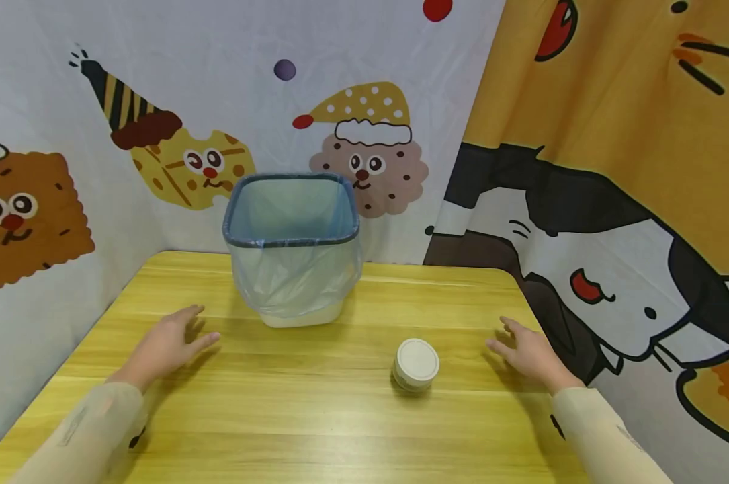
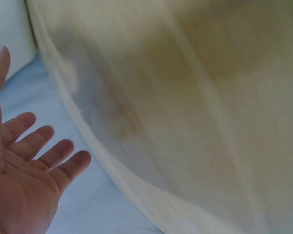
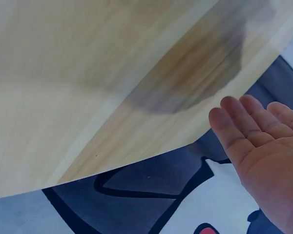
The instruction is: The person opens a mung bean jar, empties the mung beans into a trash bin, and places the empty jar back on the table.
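My left hand [image 1: 166, 344] hovers over the left part of the table, fingers loosely extended and holding nothing. In the left wrist view its palm and spread fingers [image 2: 68, 168] show at the left edge. At the right side, my right hand [image 1: 529, 353] is held over the table with nothing in it; the right wrist view shows its palm [image 3: 271, 161] and extended fingers. Between the hands, nearer the right one, a small round jar with a white lid [image 1: 416, 361] stands upright. Farther back stands a pale bin [image 1: 300, 316] lined with a translucent bag [image 1: 297, 279], its rim dark blue.
The wood-grain table [image 1: 316, 430] has rounded back corners. A white cloth with cartoon figures [image 1: 219, 60] hangs behind it and on the left. A yellow, black and white printed curtain [image 1: 618, 121] hangs along the right side.
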`<state>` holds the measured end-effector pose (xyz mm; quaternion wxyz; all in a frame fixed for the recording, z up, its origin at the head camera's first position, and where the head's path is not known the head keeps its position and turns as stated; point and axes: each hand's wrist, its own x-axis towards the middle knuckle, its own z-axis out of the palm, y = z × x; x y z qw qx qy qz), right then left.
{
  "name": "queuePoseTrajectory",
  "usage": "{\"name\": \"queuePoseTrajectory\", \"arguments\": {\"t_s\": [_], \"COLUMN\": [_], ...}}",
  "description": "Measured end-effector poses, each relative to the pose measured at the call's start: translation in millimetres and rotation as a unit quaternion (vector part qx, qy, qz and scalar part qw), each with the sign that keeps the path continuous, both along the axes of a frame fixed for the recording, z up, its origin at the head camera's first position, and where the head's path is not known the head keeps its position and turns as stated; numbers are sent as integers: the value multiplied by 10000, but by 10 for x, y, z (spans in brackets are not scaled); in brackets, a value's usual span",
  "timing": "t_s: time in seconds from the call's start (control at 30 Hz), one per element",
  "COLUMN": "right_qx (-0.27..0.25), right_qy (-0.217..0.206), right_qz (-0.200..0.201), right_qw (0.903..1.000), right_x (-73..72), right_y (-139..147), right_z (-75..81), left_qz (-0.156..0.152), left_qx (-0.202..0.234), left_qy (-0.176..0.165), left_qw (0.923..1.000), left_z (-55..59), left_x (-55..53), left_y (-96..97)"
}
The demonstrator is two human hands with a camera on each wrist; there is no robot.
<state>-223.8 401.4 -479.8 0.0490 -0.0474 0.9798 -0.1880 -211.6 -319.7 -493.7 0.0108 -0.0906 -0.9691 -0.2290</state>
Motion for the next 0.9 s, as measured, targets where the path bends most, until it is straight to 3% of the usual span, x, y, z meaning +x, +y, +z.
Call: {"name": "queuePoseTrajectory", "arguments": {"t_s": [0.37,0.57,0.9], "right_qx": [-270,-652,-1213], "right_qy": [314,261,106], "right_qz": [287,598,1079], "right_qw": [9987,9957,9867], "right_x": [381,581,845], "right_y": [-281,-506,-911], "right_z": [54,83,29], "left_qz": [-129,-204,-524], "left_qx": [152,282,585], "left_qy": [234,490,622], "left_qw": [9995,9982,9950], "left_z": [72,113,193], "left_x": [231,374,585], "left_y": [281,486,876]}}
